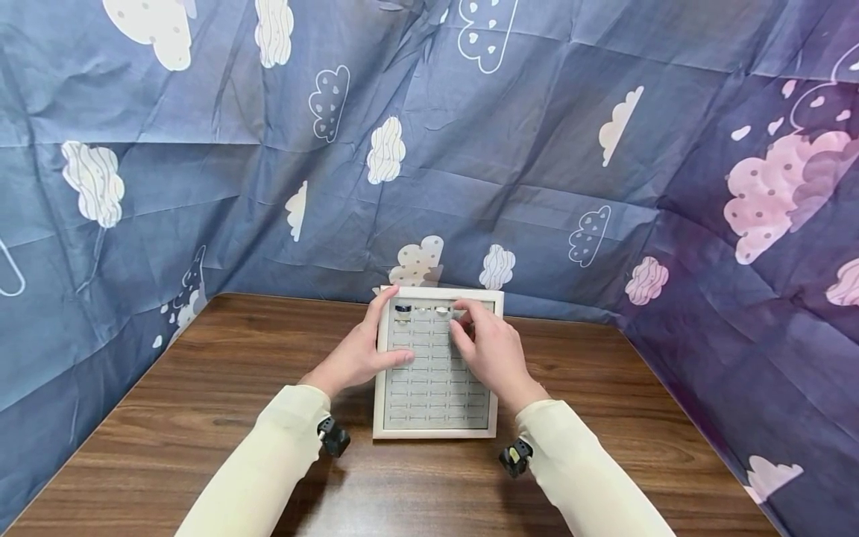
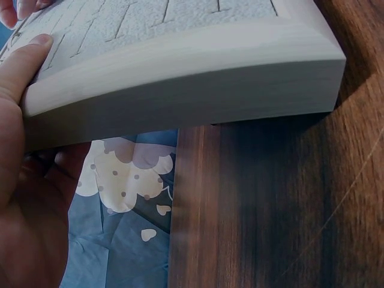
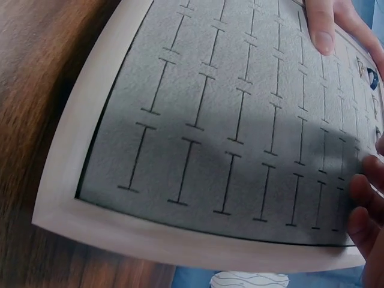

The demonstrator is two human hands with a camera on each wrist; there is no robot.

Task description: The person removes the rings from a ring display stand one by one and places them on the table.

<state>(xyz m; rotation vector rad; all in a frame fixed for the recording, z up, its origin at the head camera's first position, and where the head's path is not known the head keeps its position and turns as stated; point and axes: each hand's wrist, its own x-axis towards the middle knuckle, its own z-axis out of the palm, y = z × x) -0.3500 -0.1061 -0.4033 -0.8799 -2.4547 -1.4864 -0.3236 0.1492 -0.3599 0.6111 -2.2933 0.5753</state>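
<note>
A white-framed ring display tray (image 1: 437, 433) with a grey slotted pad leans tilted up at its far end, near edge at the table. My left hand (image 1: 359, 355) grips its left side, thumb over the pad, other fingers under the frame in the left wrist view. Set in the top row are a dark blue ring (image 1: 403, 308), a thin ring (image 1: 422, 309) and a silver ring (image 1: 442, 309); a gold-toned ring (image 1: 402, 321) sits below the blue one. Bent fingers of my right hand (image 1: 495, 350) are at the top right slots; whether they pinch a ring is hidden.
The tray stands on a brown wood-grain table (image 1: 255, 358). A blue cloth with cloud prints (image 1: 443, 186) hangs behind and along both sides, close to the table's edges. Each wrist wears a small black camera (image 1: 333, 437).
</note>
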